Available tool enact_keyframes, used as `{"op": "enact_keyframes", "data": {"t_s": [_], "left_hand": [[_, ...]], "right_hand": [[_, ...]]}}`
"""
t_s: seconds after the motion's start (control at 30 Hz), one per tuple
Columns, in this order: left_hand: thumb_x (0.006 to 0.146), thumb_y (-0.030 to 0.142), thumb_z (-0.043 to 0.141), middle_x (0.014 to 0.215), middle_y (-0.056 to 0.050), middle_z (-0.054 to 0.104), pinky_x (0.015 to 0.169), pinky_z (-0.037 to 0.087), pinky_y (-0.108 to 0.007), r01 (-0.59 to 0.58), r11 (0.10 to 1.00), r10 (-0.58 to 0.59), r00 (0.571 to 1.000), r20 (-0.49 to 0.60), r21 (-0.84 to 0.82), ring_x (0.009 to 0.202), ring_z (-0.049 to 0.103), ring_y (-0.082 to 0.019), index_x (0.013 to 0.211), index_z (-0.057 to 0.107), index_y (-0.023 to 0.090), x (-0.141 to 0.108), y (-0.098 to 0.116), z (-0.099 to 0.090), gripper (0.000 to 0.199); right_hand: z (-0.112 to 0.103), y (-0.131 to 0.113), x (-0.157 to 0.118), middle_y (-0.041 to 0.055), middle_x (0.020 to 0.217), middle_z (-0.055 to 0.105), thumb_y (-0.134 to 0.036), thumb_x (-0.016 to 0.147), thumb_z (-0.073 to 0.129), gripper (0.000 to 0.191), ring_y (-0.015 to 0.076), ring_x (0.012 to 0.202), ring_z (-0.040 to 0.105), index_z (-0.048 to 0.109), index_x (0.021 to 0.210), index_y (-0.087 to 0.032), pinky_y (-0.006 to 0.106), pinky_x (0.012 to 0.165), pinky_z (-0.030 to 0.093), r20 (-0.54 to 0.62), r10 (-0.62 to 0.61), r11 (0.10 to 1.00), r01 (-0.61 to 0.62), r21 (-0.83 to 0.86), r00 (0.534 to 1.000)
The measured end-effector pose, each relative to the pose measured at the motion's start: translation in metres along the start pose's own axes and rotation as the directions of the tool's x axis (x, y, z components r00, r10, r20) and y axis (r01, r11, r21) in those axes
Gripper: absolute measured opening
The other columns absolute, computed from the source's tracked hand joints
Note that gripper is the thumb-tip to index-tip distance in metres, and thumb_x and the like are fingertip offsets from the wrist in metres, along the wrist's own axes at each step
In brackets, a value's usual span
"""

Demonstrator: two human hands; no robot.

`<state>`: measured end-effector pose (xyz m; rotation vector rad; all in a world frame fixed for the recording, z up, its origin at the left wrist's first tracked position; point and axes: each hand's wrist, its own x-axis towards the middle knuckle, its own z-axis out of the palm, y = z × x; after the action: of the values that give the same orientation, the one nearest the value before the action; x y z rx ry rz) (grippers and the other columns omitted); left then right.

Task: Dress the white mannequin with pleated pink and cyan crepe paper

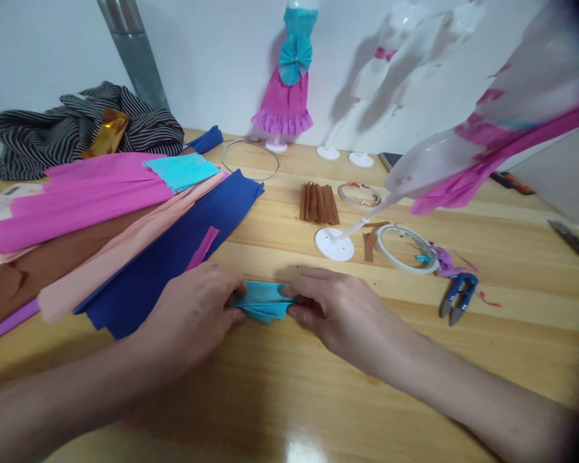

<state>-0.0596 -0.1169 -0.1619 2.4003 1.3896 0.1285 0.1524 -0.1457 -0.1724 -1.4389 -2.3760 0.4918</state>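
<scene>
A small piece of turquoise crepe paper (264,301) is stretched between my two hands, just above the wooden table. My left hand (200,308) pinches its left end between thumb and fingers. At the opposite end, my right hand (335,305) grips it the same way. Creases run along the paper, and its lower edge looks uneven. To the left of my left hand lies a dark blue crepe paper sheet (174,257) with a narrow magenta strip (203,247) on it. Beyond my right hand stands the round white base (334,244) of a tilted mannequin.
Crepe paper sheets in pink (91,199), peach and brown cover the left side. A pleated brown piece (319,203), tape rolls (408,249) and blue thread snips (458,297) lie to the right. A dressed mini mannequin (289,96) stands at the wall; a large one (492,135) leans in.
</scene>
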Motion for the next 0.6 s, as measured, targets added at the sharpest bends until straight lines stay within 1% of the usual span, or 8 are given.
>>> {"op": "enact_keyframes", "data": {"t_s": [0.13,0.33,0.43,0.53,0.6], "left_hand": [[0.071,0.015,0.064,0.071,0.000,0.064,0.057,0.040,-0.025,-0.003,1.000,0.003,1.000,-0.020,0.005,0.066,0.059,-0.016,0.075,0.067,0.021,0.0008,0.0002,-0.0003,0.008],[0.070,0.014,0.063,0.069,0.001,0.062,0.055,0.039,-0.024,0.025,0.999,-0.024,0.999,0.030,-0.037,0.064,0.057,-0.016,0.075,0.068,0.022,0.0044,0.0013,-0.0002,0.011],[0.070,0.014,0.061,0.068,0.001,0.062,0.054,0.038,-0.024,0.030,0.999,-0.028,0.999,0.047,-0.036,0.063,0.057,-0.016,0.073,0.067,0.022,0.0057,0.0012,-0.0004,0.010],[0.070,0.013,0.061,0.068,0.001,0.062,0.055,0.038,-0.024,0.023,1.000,-0.022,0.998,0.053,-0.021,0.065,0.057,-0.016,0.072,0.065,0.021,0.0045,0.0010,-0.0002,0.009],[0.071,0.012,0.060,0.071,0.001,0.063,0.057,0.040,-0.025,0.000,1.000,0.001,0.999,0.045,-0.017,0.067,0.058,-0.017,0.074,0.065,0.021,0.0024,0.0005,0.0008,0.011]], "right_hand": [[0.0010,-0.0004,0.0011,-0.0019,0.073,0.061,-0.002,0.073,0.061,0.021,0.0121,0.065,0.057,0.064,0.080,-0.021,0.023,0.053,0.033,-0.006,0.008,1.000,-0.008,0.008,1.000],[0.0028,0.0001,0.0016,-0.0040,0.069,0.059,-0.002,0.070,0.060,0.021,0.0099,0.057,0.051,0.061,0.077,-0.021,0.022,0.051,0.029,-0.008,0.057,0.997,-0.057,0.055,0.998],[0.0016,-0.0004,0.0014,-0.0048,0.067,0.058,-0.002,0.069,0.060,0.020,0.0093,0.055,0.049,0.059,0.075,-0.021,0.022,0.050,0.028,0.010,0.078,0.994,-0.078,0.074,0.997],[0.0003,-0.0016,0.0011,-0.0047,0.069,0.059,-0.002,0.070,0.058,0.019,0.0096,0.056,0.049,0.056,0.075,-0.020,0.022,0.051,0.028,0.030,0.082,0.994,-0.084,0.066,0.996],[-0.0001,-0.0027,0.0008,-0.0034,0.073,0.060,-0.003,0.071,0.057,0.019,0.0111,0.060,0.053,0.055,0.077,-0.020,0.022,0.053,0.031,0.037,0.077,0.996,-0.079,0.045,0.996]]}}
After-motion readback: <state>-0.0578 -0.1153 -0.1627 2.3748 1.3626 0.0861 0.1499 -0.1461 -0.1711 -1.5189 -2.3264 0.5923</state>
